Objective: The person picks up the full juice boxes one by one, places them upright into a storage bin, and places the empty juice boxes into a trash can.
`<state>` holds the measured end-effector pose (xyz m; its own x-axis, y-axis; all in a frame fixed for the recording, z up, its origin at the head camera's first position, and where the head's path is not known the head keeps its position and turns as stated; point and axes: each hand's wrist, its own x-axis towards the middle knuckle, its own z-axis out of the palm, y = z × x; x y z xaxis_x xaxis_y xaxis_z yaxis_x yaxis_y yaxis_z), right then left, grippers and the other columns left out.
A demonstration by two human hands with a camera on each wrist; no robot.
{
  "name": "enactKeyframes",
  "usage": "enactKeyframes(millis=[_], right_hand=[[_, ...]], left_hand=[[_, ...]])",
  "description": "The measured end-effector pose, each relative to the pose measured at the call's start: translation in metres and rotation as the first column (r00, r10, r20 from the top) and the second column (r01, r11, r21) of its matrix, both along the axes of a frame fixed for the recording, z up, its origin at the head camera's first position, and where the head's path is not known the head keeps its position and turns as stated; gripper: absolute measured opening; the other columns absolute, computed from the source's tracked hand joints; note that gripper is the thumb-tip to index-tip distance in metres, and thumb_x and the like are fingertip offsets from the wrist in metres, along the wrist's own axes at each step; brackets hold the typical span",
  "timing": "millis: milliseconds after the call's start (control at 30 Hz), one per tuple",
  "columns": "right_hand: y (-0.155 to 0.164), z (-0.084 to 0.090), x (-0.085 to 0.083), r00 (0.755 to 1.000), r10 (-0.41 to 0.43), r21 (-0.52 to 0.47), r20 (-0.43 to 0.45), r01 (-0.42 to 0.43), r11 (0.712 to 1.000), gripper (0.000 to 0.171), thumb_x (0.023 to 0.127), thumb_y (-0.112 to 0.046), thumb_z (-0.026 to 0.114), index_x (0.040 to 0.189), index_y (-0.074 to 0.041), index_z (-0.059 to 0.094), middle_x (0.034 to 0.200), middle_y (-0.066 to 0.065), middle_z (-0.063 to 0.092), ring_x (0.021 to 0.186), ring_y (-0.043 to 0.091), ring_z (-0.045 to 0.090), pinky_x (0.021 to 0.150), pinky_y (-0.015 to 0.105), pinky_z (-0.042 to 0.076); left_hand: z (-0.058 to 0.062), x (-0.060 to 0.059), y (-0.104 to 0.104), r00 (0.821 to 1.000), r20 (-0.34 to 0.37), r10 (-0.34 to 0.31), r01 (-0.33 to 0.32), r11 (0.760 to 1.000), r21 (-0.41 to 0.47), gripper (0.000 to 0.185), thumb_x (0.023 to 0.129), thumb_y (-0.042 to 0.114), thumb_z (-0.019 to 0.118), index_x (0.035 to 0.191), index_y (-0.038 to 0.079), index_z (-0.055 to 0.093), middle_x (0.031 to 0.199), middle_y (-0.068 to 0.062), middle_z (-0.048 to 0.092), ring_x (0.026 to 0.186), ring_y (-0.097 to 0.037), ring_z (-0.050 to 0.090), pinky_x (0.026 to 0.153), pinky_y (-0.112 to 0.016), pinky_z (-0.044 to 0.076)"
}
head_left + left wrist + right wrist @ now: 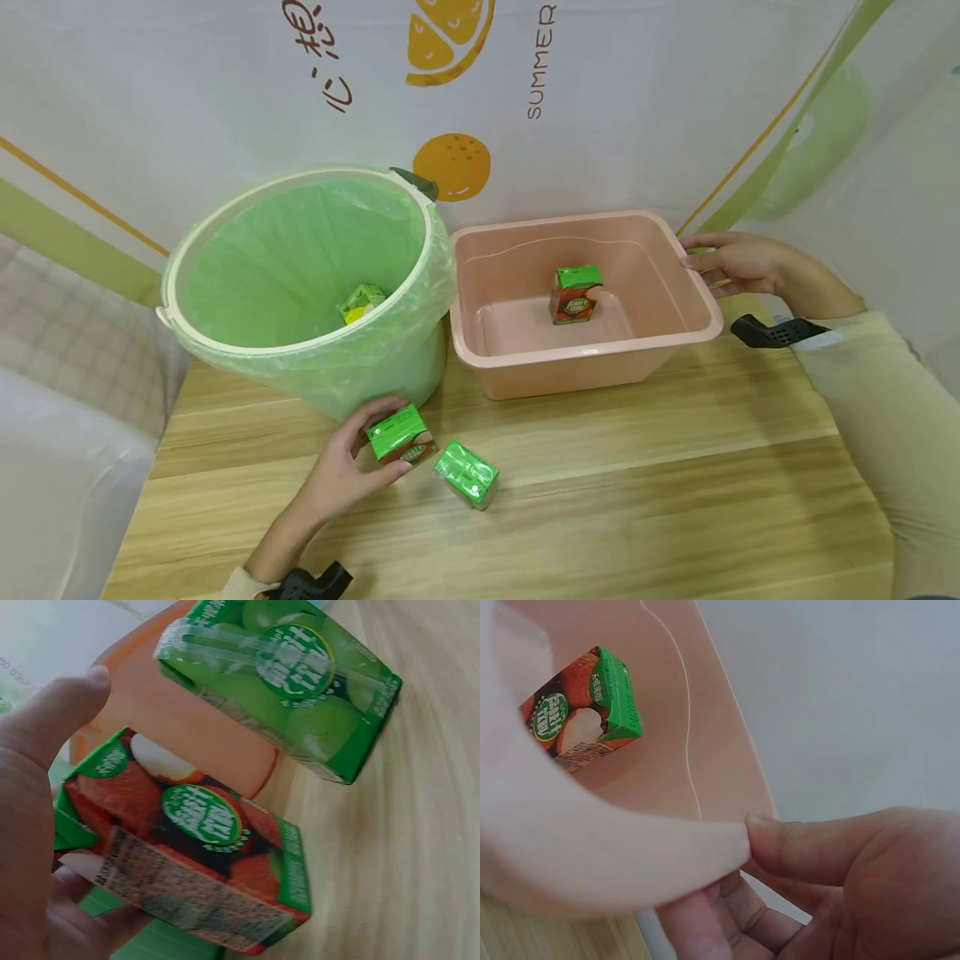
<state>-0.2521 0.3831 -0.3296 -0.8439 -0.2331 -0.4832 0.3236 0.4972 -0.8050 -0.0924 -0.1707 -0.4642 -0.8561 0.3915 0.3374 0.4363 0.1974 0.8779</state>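
Note:
My left hand (343, 473) holds a red juice box (401, 435) with a green top, just in front of the green bin. In the left wrist view its lychee-printed side (195, 832) shows between the thumb and fingers. Right beside it on the table stands a green juice box (467, 473), apart from the hand. At the far right, my right hand (742, 265) grips the rim of a pink basin (592, 353), thumb on top and fingers beneath in the right wrist view. Another red juice box (576, 297) stands upright inside the basin.
A green bin (307, 347) with a clear plastic liner stands to the left of the basin, and a green-and-yellow carton (362, 303) lies in it. Behind them hangs a printed white cloth (600, 108). The wooden table (637, 500) extends in front.

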Motion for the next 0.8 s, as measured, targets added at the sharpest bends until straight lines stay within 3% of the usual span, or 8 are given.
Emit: enactKeyframes(millis=[333,600,800], right_hand=[[-0.001,0.002,0.003,1.000,-0.007,-0.001,-0.001,0.007,1.000,0.066,0.109,-0.025,0.050,0.160,-0.001,0.016,0.102,-0.013,0.067,0.092,0.006,0.068,0.079,0.030,0.060],[-0.002,0.002,0.002,1.000,-0.008,-0.014,0.006,0.008,1.000,0.065,0.110,-0.022,0.048,0.161,-0.001,0.014,0.101,-0.014,0.068,0.092,0.005,0.068,0.079,0.029,0.060],[-0.002,0.002,0.001,1.000,-0.009,-0.021,0.011,0.009,1.000,0.063,0.110,-0.022,0.048,0.160,-0.001,0.016,0.101,-0.013,0.068,0.092,0.006,0.069,0.079,0.030,0.060]], left_hand=[[-0.013,-0.003,0.009,0.996,0.075,0.049,-0.049,0.999,-0.009,0.073,0.079,-0.005,0.085,0.143,0.007,0.053,0.137,-0.017,0.058,0.114,-0.011,0.059,0.092,-0.020,0.052],[-0.017,-0.005,0.013,0.981,-0.026,0.191,-0.192,0.972,-0.136,0.063,0.076,-0.001,0.088,0.133,0.008,0.063,0.125,-0.012,0.068,0.104,-0.009,0.062,0.085,-0.019,0.052],[-0.019,-0.005,0.014,0.979,-0.050,0.198,-0.203,0.971,-0.126,0.059,0.077,-0.004,0.086,0.131,0.007,0.064,0.122,-0.012,0.070,0.098,-0.009,0.064,0.079,-0.021,0.054]])
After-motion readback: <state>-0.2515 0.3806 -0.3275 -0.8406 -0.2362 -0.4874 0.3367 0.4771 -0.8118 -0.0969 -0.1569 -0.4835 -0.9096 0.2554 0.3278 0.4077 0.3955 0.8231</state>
